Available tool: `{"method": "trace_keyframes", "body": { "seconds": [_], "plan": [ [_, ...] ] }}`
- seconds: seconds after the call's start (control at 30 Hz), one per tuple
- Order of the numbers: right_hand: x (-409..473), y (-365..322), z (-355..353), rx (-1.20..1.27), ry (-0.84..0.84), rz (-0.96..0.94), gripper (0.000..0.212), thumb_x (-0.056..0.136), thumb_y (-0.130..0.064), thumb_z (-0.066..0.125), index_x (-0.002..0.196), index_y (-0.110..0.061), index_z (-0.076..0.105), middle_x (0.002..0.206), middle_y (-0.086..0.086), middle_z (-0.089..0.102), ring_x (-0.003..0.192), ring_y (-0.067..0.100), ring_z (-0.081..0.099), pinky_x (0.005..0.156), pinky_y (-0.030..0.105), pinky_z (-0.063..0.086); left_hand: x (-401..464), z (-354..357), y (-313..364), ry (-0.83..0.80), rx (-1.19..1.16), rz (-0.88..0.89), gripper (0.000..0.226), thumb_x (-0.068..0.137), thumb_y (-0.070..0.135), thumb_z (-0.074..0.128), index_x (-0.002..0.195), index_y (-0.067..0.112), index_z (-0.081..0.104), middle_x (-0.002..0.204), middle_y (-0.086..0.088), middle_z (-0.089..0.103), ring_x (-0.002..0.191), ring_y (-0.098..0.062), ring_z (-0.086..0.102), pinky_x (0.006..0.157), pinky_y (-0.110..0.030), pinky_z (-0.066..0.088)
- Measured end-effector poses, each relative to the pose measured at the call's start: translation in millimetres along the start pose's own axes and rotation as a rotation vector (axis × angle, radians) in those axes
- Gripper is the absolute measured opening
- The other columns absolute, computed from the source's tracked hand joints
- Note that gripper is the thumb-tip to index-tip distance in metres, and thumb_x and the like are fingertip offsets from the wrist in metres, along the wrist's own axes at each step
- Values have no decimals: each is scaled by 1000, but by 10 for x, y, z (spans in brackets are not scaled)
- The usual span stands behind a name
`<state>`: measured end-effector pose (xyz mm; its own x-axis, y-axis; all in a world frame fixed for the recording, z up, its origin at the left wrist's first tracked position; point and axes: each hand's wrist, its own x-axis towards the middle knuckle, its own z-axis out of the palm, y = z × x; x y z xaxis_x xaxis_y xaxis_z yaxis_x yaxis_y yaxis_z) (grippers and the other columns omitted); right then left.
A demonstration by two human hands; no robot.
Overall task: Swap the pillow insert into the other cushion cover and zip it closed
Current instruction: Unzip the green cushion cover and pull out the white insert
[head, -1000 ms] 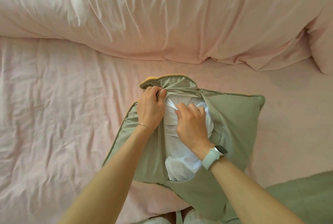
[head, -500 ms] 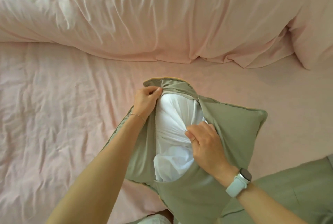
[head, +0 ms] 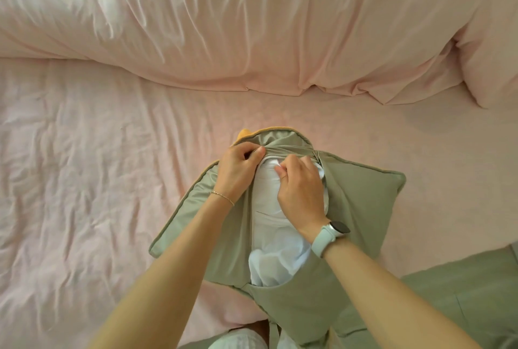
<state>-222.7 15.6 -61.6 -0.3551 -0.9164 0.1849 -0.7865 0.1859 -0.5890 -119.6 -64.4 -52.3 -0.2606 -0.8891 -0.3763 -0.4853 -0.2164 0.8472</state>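
Cover: sage-green fabric cushion cover with piped edge (head: pixel 361 202), lying on the pink bedsheet (head: pixel 92 158), its opening gaping along the middle.
Insert: white pillow insert (head: pixel 276 250), inside the cover, showing through the gap.
Left hand: left hand (head: pixel 238 170), fingers curled, gripping the cover's far edge at the opening's left side.
Right hand: right hand (head: pixel 301 190), fingers bent, pinching the insert's fabric near the far end.
Beyond: rumpled pink duvet (head: pixel 252 26), far side.
Near right: second green fabric piece (head: pixel 462 295).
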Motion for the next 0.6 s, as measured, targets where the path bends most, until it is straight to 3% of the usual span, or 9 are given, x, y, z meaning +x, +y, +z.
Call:
{"method": "trace_keyframes", "body": {
  "seconds": [0.1,0.23,0.33,0.43,0.5,0.6],
  "plan": [
    [-80,-21,-99,124,-27,1,23,87,-18,41,68,-6,46,62,-1,42,64,10,28,59,23,23,-11,60,-20,66,16,-7,17,88,19,58,74,19,67,61,10,56,61,-5,48,66,-30,41],
    [-229,-41,-248,193,-42,15,22,87,-18,42,68,-7,45,69,-11,35,65,3,25,60,19,26,44,94,-67,47,28,-28,24,87,21,60,63,25,64,77,0,63,77,-19,58,70,-33,42],
    [-317,-48,-327,226,-50,26,21,87,-18,43,69,-9,45,69,-18,30,66,2,27,62,14,28,101,90,-87,52,79,-58,21,87,23,60,70,16,70,95,-6,67,91,-23,61,76,-34,44],
    [-471,-47,-377,240,-46,8,14,88,-20,44,74,-18,41,72,-19,29,67,2,28,65,9,31,152,74,-116,46,113,-83,19,87,25,60,80,14,74,94,-4,68,94,-24,61,80,-35,46],
    [-440,-18,-389,209,-29,7,15,88,-21,45,74,-20,40,69,-13,34,65,6,32,61,16,32,163,70,-103,13,144,-57,16,86,25,62,86,15,75,97,-1,67,100,-21,58,86,-36,45],
    [-149,9,-358,-34,5,-40,23,86,-27,50,69,-11,47,66,2,46,67,18,38,59,30,34,152,33,-107,12,235,29,18,81,30,68,92,18,75,98,3,60,106,-22,52,93,-39,40]
  ]
}}
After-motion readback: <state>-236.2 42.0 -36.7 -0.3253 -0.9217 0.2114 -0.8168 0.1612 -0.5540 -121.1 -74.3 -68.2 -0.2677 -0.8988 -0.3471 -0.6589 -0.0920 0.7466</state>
